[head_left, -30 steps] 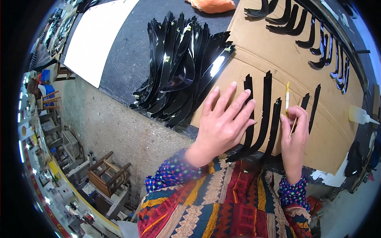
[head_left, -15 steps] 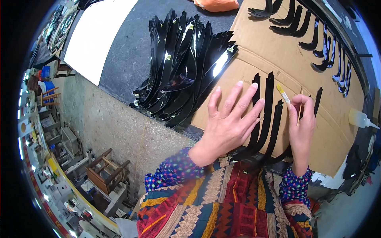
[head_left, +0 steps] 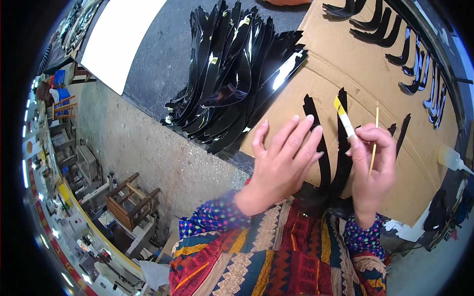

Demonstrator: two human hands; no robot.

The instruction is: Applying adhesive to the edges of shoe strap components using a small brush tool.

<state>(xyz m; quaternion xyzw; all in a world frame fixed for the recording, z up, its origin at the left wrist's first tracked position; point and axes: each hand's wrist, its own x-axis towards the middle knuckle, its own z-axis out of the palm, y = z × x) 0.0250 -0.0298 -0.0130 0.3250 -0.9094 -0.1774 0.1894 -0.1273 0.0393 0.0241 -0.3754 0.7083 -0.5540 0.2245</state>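
Strip (head_left: 324,170) prob. under L fingers (head_left: 308,145)

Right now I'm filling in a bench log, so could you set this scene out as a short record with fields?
Left hand: fingers spread over cardboard, fingertips at a curved black strip
Right hand: holds a slim white-and-yellow piece and a thin stick
Left of cardboard: overlapping pile of glossy black strips on a dark tabletop
Far side of cardboard: more black strips
Right side: pale nozzled bottle
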